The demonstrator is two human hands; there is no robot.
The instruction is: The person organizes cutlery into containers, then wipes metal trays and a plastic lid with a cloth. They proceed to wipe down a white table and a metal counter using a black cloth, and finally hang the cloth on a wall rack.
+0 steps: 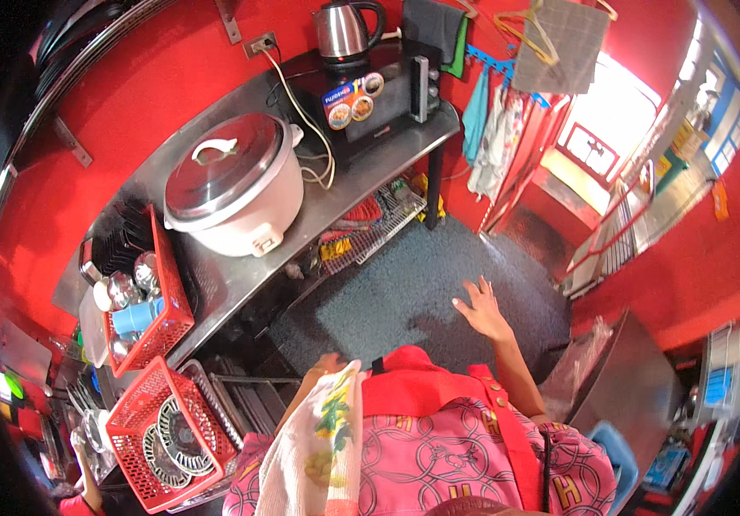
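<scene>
My right hand (485, 311) is held out over the grey floor (370, 290), fingers spread, with nothing in it. Low at my left side is my left hand (328, 364), partly hidden behind a printed cloth towel (325, 438) that hangs over my shoulder; its fingers cannot be made out. A red apron (409, 380) covers my front. To the left, a large white rice cooker (241, 213) with a metal lid stands on a steel counter (357, 174). Beside it a red plastic basket (173, 316) holds glass jars and a blue cup (137, 316).
An electric kettle (342, 32) stands on a black microwave oven (376, 97). Nearer, another red basket (150, 380) holds slotted round pieces. A wire shelf (376, 232) sits under the counter. At right are a dark table (634, 380) and a doorway. Another person's arm (89, 480) shows lower left.
</scene>
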